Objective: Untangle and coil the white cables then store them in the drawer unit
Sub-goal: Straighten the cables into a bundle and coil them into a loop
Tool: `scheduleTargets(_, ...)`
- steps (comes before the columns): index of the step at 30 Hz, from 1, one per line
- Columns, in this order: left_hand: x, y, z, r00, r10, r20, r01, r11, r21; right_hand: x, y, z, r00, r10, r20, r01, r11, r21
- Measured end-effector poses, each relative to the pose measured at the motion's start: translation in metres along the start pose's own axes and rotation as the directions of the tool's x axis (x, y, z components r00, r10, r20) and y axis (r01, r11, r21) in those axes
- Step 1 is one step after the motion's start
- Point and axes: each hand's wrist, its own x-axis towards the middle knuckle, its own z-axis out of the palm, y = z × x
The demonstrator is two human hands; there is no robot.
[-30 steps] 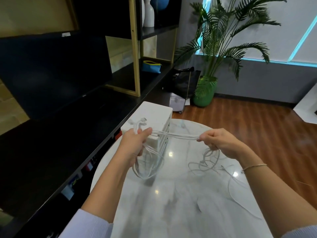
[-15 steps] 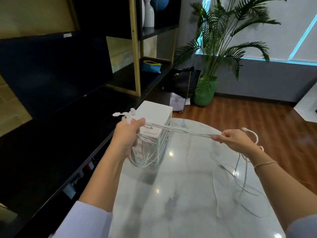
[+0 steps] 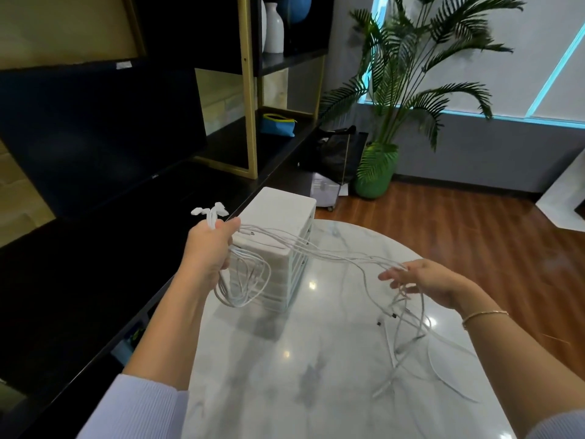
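I am observing the left hand (image 3: 210, 248) closing firmly around a gathered bunch of the white cables (image 3: 319, 252), with several plug ends (image 3: 210, 211) sticking up above the fist and a set of hanging loops (image 3: 245, 285) drooping below it, in front of the drawer unit (image 3: 278, 248). The right hand (image 3: 425, 282) is standing open, fingers spread and lax, with the strands running across the fingertips rather than being pinched; I am judging it as guiding, not gripping. From there the loose ends are trailing down onto the marble worktop (image 3: 285, 359) in an unsorted tangle, just right of the drawer unit, whose drawers all appear to be closed. I am assessing the cables as light, thin and limp: they are sagging under their own weight between the hands and holding no shape. The smooth sheathing is likely to be slippery on a loose hold, and the small connectors (image 3: 387, 316) are probably the parts most apt to snag on neighbouring strands. I am recommending a hold on the bundled strands close to the plugs, as the left hand is doing, with the right hand drawing one strand at a time instead of pulling on the connectors. Coiling is not yet complete and nothing is stored.
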Motion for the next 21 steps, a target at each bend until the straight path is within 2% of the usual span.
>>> scheduleTargets(3, 0.000, -0.001, -0.002, 1.000, -0.006, -0.008, 0.006, 1.000, 0.002, 0.002, -0.009, 0.007, 0.991, -0.055, -0.123, 0.074, 0.985, 0.158)
scheduleTargets(5, 0.000, -0.002, -0.002, 1.000, -0.007, -0.005, 0.007, 1.000, -0.001, 0.008, -0.011, 0.010, 0.970, -0.057, -0.234, 0.066, 0.997, 0.027)
scheduleTargets(9, 0.002, 0.003, -0.007, 0.999, -0.003, -0.032, 0.001, 0.999, -0.047, 0.013, 0.001, 0.009, 0.900, -0.030, -0.435, -0.060, 0.979, -0.193)
scheduleTargets(14, 0.003, 0.008, -0.014, 0.999, 0.014, -0.038, -0.015, 0.999, -0.030, 0.017, 0.021, 0.011, 0.856, -0.033, -0.516, -0.235, 0.864, -0.445)
scheduleTargets(16, 0.002, 0.006, -0.012, 0.999, 0.014, -0.037, -0.015, 0.999, -0.032, 0.016, 0.023, 0.008, 0.798, -0.039, -0.601, -0.294, 0.846, -0.445)
scheduleTargets(19, 0.000, 0.003, -0.010, 1.000, 0.001, -0.030, -0.002, 1.000, -0.029, 0.014, 0.024, -0.006, 0.613, -0.041, -0.789, -0.410, 0.837, -0.362)
scheduleTargets(20, 0.000, 0.003, -0.010, 1.000, -0.002, -0.027, 0.001, 1.000, -0.030, 0.014, 0.025, -0.008, 0.603, -0.028, -0.798, -0.460, 0.805, -0.375)
scheduleTargets(21, -0.001, 0.004, -0.010, 1.000, -0.004, -0.021, 0.004, 1.000, -0.025, 0.013, 0.028, -0.009, 0.668, 0.035, -0.743, -0.513, 0.745, -0.426)
